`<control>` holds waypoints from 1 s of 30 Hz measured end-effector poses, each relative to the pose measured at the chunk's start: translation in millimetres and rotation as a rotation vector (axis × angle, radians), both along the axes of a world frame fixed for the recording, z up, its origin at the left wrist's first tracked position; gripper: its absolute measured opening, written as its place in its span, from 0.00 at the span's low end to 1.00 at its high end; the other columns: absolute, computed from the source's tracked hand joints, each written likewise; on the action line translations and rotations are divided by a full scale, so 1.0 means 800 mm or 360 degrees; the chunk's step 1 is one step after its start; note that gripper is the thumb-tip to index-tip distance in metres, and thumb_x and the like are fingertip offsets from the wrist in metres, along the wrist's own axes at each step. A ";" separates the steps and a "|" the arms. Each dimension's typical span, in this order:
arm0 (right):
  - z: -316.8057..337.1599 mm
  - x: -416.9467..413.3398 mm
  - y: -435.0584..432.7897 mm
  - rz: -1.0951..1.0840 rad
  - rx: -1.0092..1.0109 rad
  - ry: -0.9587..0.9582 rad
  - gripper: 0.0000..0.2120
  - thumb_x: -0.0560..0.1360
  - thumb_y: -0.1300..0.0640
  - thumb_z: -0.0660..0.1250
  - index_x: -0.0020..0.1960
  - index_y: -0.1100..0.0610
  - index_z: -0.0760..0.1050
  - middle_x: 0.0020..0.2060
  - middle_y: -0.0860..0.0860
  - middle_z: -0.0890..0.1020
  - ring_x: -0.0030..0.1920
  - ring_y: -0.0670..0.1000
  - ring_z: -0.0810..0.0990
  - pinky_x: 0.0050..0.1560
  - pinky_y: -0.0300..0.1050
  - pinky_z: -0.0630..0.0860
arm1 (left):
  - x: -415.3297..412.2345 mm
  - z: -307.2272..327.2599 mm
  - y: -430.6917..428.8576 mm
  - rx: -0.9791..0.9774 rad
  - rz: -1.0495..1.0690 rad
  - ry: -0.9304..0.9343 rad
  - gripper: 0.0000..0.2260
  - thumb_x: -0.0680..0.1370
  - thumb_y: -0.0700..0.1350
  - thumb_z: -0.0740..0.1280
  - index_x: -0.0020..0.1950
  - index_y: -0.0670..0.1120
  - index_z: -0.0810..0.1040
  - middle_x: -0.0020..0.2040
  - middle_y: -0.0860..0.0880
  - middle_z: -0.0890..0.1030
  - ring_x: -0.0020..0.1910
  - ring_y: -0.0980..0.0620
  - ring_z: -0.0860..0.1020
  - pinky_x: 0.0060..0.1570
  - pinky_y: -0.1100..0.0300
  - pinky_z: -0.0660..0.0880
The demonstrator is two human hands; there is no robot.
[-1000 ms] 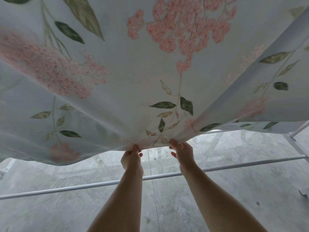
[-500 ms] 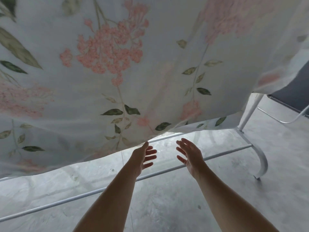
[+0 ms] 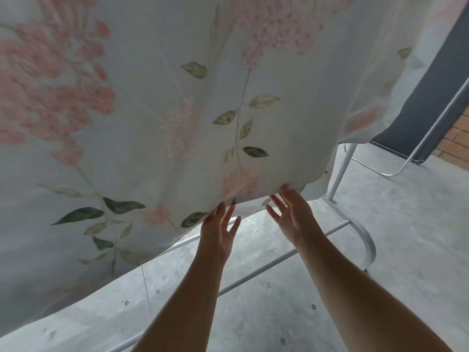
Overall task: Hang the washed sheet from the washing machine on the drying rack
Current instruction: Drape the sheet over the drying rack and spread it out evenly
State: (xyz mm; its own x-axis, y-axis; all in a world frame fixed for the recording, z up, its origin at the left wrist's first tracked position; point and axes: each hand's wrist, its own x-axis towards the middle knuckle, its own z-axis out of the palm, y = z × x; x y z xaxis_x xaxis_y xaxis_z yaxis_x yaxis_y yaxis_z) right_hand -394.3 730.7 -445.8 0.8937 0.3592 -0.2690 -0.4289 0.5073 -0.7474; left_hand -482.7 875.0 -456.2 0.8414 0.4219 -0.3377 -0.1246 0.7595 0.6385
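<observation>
The pale sheet (image 3: pixel 157 118), printed with pink blossoms and green leaves, hangs over the drying rack and fills the upper part of the head view. Its lower hem sags just above my hands. My left hand (image 3: pixel 218 232) reaches up with fingers spread, its fingertips touching the hem. My right hand (image 3: pixel 294 214) is also spread, fingertips against the hem near the sheet's right corner. Neither hand grips the cloth. The rack's white leg (image 3: pixel 341 168) and lower rails (image 3: pixel 256 273) show below the sheet; its top bars are hidden.
Grey concrete floor (image 3: pixel 406 237) lies below. A dark panel on a thin metal frame (image 3: pixel 429 97) leans at the right, with a brick wall (image 3: pixel 454 141) behind it. The rack's curved foot (image 3: pixel 368 245) stands right of my right arm.
One second ago both hands pinched the hem. They let go, opened, and have now risen to touch the hem further right; the view has turned right, showing the rack's leg.
</observation>
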 end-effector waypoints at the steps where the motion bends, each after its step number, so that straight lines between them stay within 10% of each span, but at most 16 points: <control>1: 0.007 0.011 0.003 -0.0023 0.0048 0.0005 0.13 0.77 0.58 0.66 0.60 0.53 0.73 0.60 0.53 0.78 0.61 0.54 0.76 0.61 0.53 0.71 | 0.008 -0.004 0.002 0.0007 -0.0003 0.0007 0.12 0.72 0.41 0.69 0.55 0.48 0.75 0.50 0.52 0.83 0.55 0.51 0.79 0.54 0.49 0.74; 14: 0.037 0.107 -0.037 -0.0332 -0.0020 0.0014 0.10 0.78 0.57 0.64 0.59 0.54 0.73 0.60 0.52 0.79 0.63 0.54 0.75 0.63 0.52 0.70 | 0.100 -0.029 0.037 0.0289 0.0205 0.0460 0.01 0.79 0.41 0.65 0.49 0.46 0.76 0.46 0.52 0.80 0.48 0.56 0.79 0.58 0.52 0.72; 30: -0.016 0.161 -0.105 0.0512 -0.0212 -0.0030 0.14 0.73 0.53 0.69 0.57 0.55 0.76 0.56 0.52 0.81 0.58 0.53 0.78 0.56 0.48 0.74 | 0.137 -0.011 -0.080 0.0037 0.0413 0.0200 0.11 0.77 0.46 0.67 0.59 0.49 0.76 0.50 0.52 0.83 0.53 0.53 0.79 0.55 0.53 0.73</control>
State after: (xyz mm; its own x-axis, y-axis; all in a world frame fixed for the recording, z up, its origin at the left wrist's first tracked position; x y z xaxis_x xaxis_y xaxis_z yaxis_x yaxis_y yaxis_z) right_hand -265.7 646.5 -458.4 0.7456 0.5861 -0.3170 -0.5365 0.2459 -0.8073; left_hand -373.0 810.7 -464.7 0.6565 0.6267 -0.4198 -0.2320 0.6973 0.6782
